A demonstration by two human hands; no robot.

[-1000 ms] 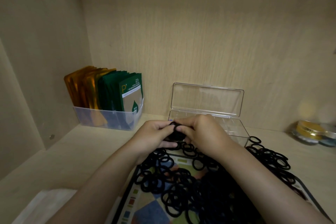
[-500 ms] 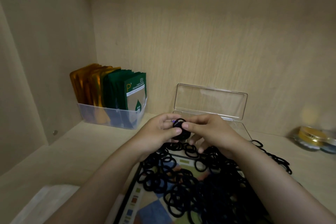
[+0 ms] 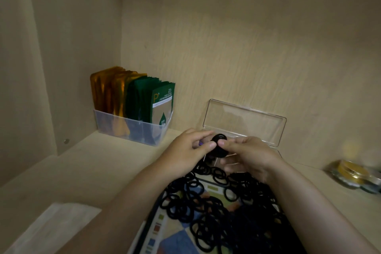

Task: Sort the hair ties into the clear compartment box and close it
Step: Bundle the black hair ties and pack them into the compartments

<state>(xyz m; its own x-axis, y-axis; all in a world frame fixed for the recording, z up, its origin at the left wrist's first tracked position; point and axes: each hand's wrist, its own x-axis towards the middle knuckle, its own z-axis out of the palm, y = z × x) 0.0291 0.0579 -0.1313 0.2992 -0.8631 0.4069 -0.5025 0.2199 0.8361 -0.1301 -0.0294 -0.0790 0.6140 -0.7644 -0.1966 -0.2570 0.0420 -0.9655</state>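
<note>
A small bunch of black hair ties is pinched between my left hand and my right hand, just in front of the clear compartment box. The box stands against the back wall with its lid raised; my hands hide most of its base. A big heap of loose black hair ties lies on a patterned tray below my hands and forearms.
A clear bin holding gold and green sachets stands at the back left. Gold-lidded round tins sit at the right edge. A pale sheet lies at the front left. Wooden walls close in the left and back.
Both hands have lifted slightly off the heap, holding the bunch of ties higher in front of the box. The view has shifted left and down.
</note>
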